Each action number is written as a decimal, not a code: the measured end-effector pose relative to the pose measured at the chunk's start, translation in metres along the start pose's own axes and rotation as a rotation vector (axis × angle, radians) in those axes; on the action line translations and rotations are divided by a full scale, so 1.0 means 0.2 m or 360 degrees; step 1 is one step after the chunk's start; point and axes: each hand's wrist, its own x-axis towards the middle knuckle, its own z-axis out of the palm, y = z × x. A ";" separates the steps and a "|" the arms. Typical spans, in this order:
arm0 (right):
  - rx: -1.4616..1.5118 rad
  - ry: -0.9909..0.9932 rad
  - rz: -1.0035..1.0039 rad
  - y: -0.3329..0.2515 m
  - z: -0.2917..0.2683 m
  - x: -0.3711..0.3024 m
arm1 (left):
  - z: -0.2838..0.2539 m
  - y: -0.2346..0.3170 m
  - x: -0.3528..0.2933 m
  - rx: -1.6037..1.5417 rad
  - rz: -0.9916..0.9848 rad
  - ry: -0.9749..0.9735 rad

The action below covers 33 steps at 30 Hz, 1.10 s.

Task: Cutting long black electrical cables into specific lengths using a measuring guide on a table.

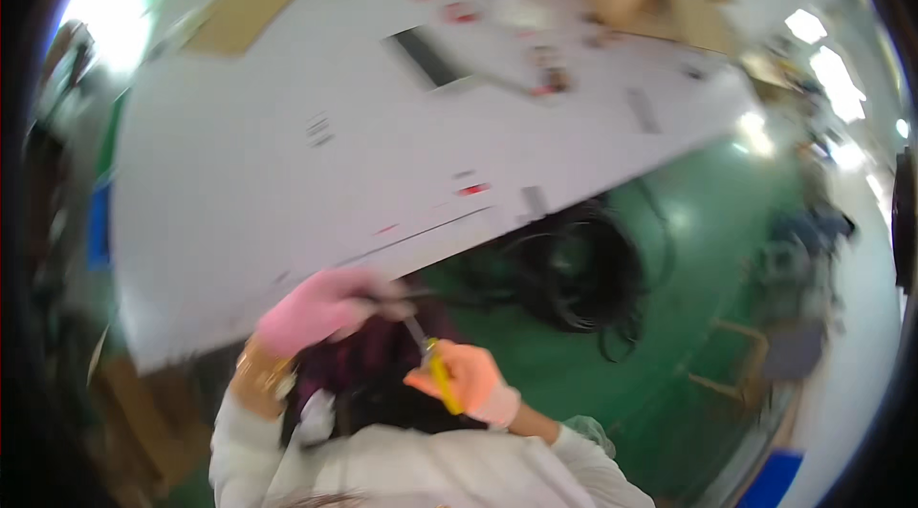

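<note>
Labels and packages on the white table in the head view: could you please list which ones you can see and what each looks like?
Brown cardboard sheet: far left of white table, flat, tan.
Small red-and-white labels: scattered on the table, blurred.
Dark rectangular strip: table middle, black.
Cardboard box: far right edge, brown, blurred.

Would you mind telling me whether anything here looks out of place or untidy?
Yes: a tangle of black cables lies loose on the green floor by the white table edge. The right hand holds a yellow-handled tool, the left hand something dark, too blurred to identify.
</note>
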 end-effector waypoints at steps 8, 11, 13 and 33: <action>-0.0483 0.0573 -0.0457 0.06 -0.17 0.17 | 0.06 -0.07 -0.03 -0.0242 0.0105 0.0067; -0.0485 0.0772 -0.0653 0.05 -0.13 0.21 | -0.01 -0.09 -0.12 -0.0327 0.0083 0.0107; -0.0386 0.0650 -0.0642 0.05 -0.11 0.25 | -0.02 -0.11 -0.17 -0.0362 0.0150 0.0085; -0.0509 0.0158 -0.1035 -0.52 0.21 0.37 | -0.02 -0.49 -0.47 0.0235 0.0981 0.1249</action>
